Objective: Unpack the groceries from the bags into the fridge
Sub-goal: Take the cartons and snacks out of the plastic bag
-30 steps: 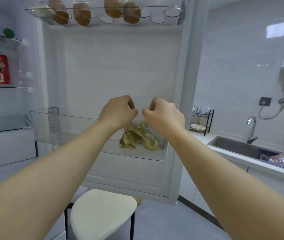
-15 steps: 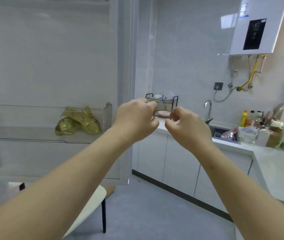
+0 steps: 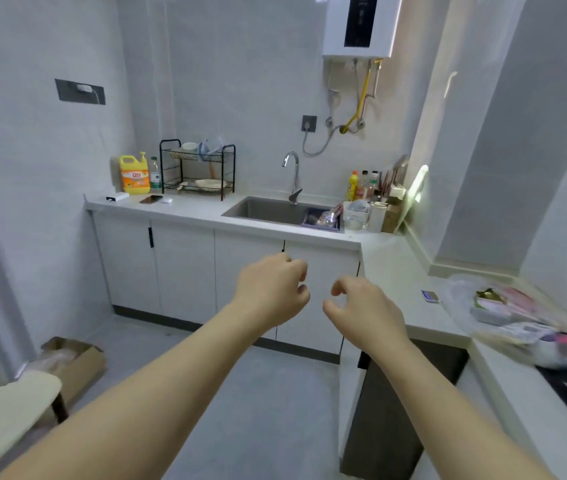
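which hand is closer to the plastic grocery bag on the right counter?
The right hand: it hangs on the same side as the grocery bag, while the left hand is farther from it. Neither touches the bag.

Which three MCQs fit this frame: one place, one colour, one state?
1. Where is the plastic grocery bag? A floor; B right-hand counter; C stool.
2. What colour is the detergent jug beside the dish rack? A blue; B green; C yellow.
3. What are the hands, left hand and right hand, doing? A both hold nothing; B left grips a bottle; C right grips the bag.
Key: B, the bag lies on that counter; C, the jug's body is yellow; A, loosely curled fingers hold nothing.
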